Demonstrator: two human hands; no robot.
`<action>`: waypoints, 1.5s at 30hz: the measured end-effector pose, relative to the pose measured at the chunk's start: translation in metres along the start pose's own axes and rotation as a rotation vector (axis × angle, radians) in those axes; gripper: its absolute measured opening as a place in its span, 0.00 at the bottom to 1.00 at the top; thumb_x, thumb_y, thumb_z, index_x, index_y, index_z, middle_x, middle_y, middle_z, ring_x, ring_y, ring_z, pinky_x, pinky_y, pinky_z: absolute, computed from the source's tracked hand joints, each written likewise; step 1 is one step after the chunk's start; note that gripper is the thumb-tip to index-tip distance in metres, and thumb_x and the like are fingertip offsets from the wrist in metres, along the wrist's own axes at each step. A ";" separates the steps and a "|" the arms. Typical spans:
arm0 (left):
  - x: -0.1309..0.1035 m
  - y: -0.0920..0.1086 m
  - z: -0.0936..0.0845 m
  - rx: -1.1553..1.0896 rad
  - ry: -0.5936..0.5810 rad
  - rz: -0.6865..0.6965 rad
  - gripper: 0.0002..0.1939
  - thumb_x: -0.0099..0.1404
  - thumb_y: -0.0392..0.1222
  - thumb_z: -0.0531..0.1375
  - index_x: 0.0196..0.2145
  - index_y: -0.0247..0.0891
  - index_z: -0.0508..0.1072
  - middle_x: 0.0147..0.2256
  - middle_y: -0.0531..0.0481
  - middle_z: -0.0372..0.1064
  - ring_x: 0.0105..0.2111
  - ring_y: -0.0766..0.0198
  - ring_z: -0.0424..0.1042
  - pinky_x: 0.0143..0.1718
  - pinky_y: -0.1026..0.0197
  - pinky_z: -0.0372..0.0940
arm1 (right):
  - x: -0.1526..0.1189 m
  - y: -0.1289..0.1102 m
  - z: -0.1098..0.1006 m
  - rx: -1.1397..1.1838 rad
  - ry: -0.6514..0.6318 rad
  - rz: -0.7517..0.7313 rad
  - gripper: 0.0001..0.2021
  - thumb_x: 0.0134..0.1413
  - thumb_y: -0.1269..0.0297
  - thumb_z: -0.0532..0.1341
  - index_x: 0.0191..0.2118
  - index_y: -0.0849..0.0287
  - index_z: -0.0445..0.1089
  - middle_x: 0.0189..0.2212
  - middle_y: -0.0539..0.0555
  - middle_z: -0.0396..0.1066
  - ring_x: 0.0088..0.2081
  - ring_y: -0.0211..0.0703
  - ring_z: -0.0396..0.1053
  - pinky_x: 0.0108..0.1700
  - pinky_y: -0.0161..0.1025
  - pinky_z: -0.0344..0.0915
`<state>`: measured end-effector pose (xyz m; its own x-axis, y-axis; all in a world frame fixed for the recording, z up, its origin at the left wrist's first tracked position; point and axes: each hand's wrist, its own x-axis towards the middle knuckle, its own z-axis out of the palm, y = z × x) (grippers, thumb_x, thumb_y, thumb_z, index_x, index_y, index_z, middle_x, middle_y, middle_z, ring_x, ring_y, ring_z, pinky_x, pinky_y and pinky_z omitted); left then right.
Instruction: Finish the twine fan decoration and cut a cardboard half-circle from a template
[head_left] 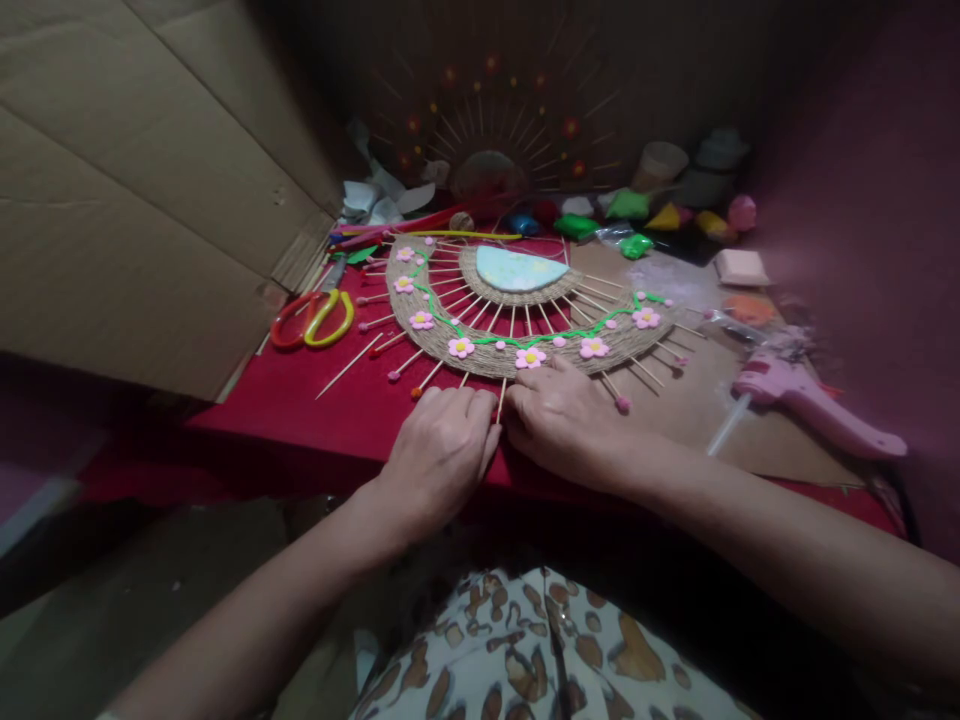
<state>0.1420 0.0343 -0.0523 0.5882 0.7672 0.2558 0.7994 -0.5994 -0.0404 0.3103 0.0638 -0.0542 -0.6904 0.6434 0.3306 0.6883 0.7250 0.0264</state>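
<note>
A half-round fan-shaped craft of twine-wrapped bands and thin wooden sticks lies on the table, trimmed with pink clay flowers and a green clay vine. Its inner half-disc is pale blue. Several stick tips carry small clay balls. At the near edge, my left hand is closed, its fingertips pinching the end of a wooden stick. Opposite it, my right hand curls against the same stick and the band's rim; whatever its fingers hold is hidden.
Scissors and a loose stick lie left on the red cloth. A pink glue gun rests right on a cardboard sheet. Bagged coloured clay lines the back; a cardboard panel stands left.
</note>
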 end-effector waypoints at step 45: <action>-0.010 -0.002 0.004 0.018 0.055 0.000 0.10 0.64 0.33 0.48 0.27 0.35 0.64 0.26 0.47 0.64 0.26 0.60 0.60 0.30 0.57 0.57 | 0.021 0.024 -0.007 0.013 -0.053 -0.516 0.16 0.63 0.71 0.46 0.29 0.64 0.67 0.29 0.54 0.66 0.32 0.41 0.56 0.33 0.39 0.54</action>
<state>0.1352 0.0283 -0.0582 0.5813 0.7529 0.3087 0.8015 -0.5951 -0.0579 0.3139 0.0925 -0.0399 -0.9499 0.2124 0.2294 0.2524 0.9540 0.1616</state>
